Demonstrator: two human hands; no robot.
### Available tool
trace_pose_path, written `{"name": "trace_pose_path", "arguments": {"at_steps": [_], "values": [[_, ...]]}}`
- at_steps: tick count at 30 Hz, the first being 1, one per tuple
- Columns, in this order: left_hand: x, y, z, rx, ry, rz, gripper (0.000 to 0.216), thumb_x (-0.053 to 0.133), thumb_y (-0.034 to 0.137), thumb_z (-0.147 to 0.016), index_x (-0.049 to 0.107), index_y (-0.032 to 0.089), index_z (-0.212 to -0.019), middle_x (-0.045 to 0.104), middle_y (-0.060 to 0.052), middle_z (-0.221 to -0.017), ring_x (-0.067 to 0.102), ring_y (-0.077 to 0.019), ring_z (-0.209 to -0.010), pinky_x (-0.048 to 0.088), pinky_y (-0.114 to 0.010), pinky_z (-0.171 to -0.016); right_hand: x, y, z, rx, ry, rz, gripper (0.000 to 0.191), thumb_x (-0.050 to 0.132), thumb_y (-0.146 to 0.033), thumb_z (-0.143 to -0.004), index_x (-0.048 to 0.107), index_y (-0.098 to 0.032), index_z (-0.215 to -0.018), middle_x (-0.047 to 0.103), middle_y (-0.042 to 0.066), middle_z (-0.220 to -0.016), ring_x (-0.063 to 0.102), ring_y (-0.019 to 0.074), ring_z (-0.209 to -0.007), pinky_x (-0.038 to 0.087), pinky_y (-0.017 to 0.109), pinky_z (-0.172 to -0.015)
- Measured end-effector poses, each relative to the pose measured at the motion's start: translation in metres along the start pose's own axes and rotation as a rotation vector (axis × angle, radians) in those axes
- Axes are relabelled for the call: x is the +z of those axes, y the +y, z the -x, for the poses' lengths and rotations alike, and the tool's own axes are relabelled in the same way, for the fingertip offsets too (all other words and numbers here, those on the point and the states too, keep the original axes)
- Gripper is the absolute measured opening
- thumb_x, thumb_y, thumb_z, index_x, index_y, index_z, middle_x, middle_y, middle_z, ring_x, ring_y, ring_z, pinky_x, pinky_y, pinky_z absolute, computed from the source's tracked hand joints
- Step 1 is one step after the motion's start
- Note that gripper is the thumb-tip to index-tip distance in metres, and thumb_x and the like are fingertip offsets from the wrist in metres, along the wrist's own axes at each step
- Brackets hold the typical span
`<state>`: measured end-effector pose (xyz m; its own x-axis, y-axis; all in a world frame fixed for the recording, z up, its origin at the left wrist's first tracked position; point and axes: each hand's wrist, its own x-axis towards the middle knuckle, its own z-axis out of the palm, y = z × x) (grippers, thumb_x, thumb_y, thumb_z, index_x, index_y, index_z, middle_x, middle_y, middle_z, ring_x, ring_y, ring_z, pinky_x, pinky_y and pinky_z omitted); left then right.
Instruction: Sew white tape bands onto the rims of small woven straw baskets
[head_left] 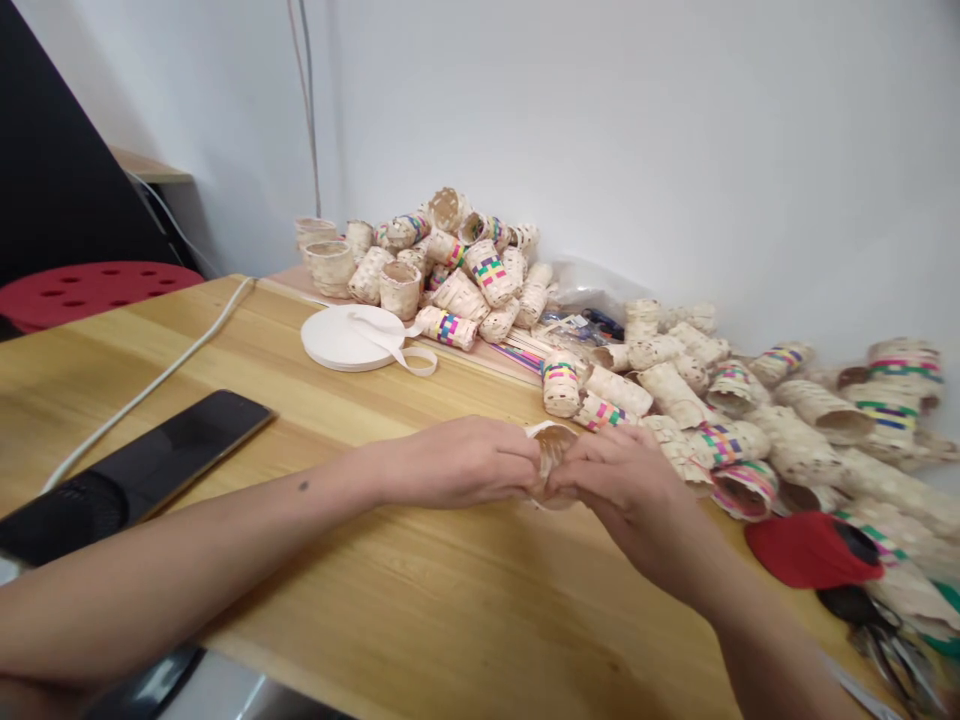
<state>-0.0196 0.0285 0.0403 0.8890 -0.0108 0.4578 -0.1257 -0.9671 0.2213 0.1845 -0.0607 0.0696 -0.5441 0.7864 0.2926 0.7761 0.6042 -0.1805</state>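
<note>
My left hand (457, 462) and my right hand (622, 490) meet over the wooden table (420, 600), both with fingers pinched on a small woven basket (553, 442). The little basket is pale straw, its open mouth facing up between my fingertips. Most of its body is hidden by my fingers. Just behind it lies a heap of similar woven baskets (675, 400), several with coloured bands.
A second pile of baskets (450, 265) sits at the back by the wall. A white tape roll (352, 336) lies near it. A black phone (150, 465) and a white cable (172, 365) are at the left. A red object (810, 548) and scissors (877, 625) lie at the right. A red stool (82, 288) stands beyond the table.
</note>
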Motion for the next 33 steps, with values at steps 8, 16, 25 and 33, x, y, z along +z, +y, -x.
{"name": "trace_pose_path", "arguments": {"at_steps": [8, 16, 25, 33], "values": [[-0.004, 0.005, 0.0, 0.021, 0.075, -0.012, 0.018, 0.045, 0.018, -0.094, 0.061, 0.015, -0.088, 0.065, -0.008, -0.09, 0.058, -0.0153, -0.083, 0.043, -0.024, -0.073, -0.018, -0.005, -0.011, -0.062, -0.102, -0.029, 0.027, 0.045, -0.012, -0.094, 0.067, -0.022, -0.083, 0.067, 0.002, -0.085, 0.055, 0.0153, -0.081, 0.031, 0.032, -0.073], [-0.008, 0.002, 0.001, -0.019, 0.14, -0.004, 0.021, 0.043, 0.019, -0.095, 0.062, 0.015, -0.087, 0.065, -0.008, -0.089, 0.057, -0.0156, -0.083, 0.043, -0.024, -0.074, -0.024, -0.005, -0.022, -0.108, -0.092, 0.03, 0.022, 0.051, -0.017, -0.094, 0.069, -0.026, -0.085, 0.066, -0.001, -0.08, 0.055, 0.0145, -0.078, 0.029, 0.033, -0.075], [-0.005, -0.007, 0.004, -0.1, 0.223, 0.139, 0.015, 0.049, 0.018, -0.092, 0.063, 0.013, -0.088, 0.065, -0.007, -0.09, 0.058, -0.0135, -0.081, 0.042, -0.022, -0.072, -0.027, -0.009, -0.043, 0.033, -0.148, 0.052, 0.013, 0.055, -0.008, -0.086, 0.055, -0.02, -0.081, 0.062, -0.003, -0.075, 0.053, 0.0133, -0.072, 0.032, 0.029, -0.074], [0.002, -0.019, 0.003, -0.485, 0.46, 0.482, 0.01, 0.057, 0.018, -0.083, 0.065, 0.012, -0.08, 0.062, 0.001, -0.068, 0.051, -0.0096, -0.062, 0.037, -0.019, -0.058, -0.013, 0.0, -0.038, -0.101, 0.264, 0.311, 0.015, 0.052, -0.017, -0.092, 0.063, -0.023, -0.102, 0.069, 0.004, -0.095, 0.054, 0.0206, -0.091, 0.034, 0.038, -0.085]]}}
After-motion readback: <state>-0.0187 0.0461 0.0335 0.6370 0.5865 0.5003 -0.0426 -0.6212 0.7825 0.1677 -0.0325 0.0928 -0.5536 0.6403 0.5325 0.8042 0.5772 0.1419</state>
